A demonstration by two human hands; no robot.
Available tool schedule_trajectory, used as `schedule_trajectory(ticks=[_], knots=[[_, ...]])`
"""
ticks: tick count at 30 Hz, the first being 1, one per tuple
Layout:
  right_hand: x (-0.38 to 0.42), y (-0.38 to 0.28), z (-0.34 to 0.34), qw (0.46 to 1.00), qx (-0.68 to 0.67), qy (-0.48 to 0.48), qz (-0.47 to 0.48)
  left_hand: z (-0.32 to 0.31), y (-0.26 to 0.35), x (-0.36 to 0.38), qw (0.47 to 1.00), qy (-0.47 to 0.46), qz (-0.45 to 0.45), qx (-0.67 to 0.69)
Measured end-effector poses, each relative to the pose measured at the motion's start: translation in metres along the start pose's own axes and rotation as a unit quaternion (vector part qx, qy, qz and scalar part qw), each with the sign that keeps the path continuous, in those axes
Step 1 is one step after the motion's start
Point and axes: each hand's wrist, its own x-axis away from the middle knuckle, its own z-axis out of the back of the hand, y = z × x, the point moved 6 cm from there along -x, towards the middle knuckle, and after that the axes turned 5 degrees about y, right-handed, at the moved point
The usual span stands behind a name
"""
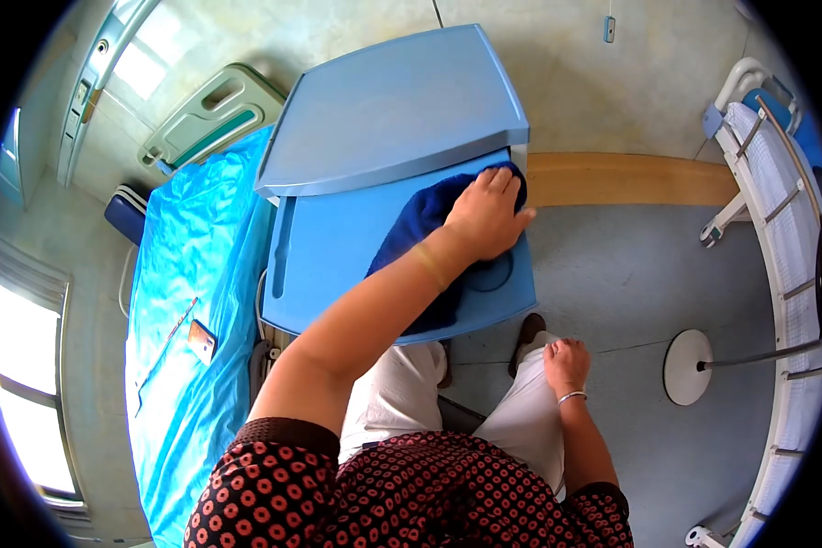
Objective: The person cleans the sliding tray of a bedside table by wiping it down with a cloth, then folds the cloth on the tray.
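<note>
My left hand [491, 215] presses down on a dark blue cloth [411, 228], its fingers bent over the cloth near the right edge of a light blue pull-out tray [333, 251]. The cloth lies bunched across the tray's right half, partly covered by my forearm. A round recess shows beside it in the tray. Above the tray is the raised blue top [393, 100] of the bedside cabinet. My right hand [567, 365] rests on my knee with nothing in it, its fingers loosely spread over the white trousers.
On the left stands a bed under a shiny blue cover [201, 201], with a phone [202, 341] and a thin stick [169, 338] on it. At right are a railed bed [767, 142] and a round white stand base [688, 367] on the grey floor.
</note>
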Motion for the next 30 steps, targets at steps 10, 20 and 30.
schedule_trajectory(ticks=[10, 20, 30], knots=[[0.0, 0.0, -0.007, 0.999, 0.01, -0.033, -0.01, 0.03, 0.048, 0.089, 0.991, -0.067, -0.109, 0.044], [-0.001, -0.004, 0.005, 1.0, 0.001, -0.002, 0.001, 0.01, 0.013, 0.013, 1.0, 0.005, -0.024, -0.019], [-0.003, -0.005, 0.003, 1.0, -0.004, -0.012, 0.005, 0.036, 0.053, 0.085, 0.989, -0.062, -0.121, 0.05]])
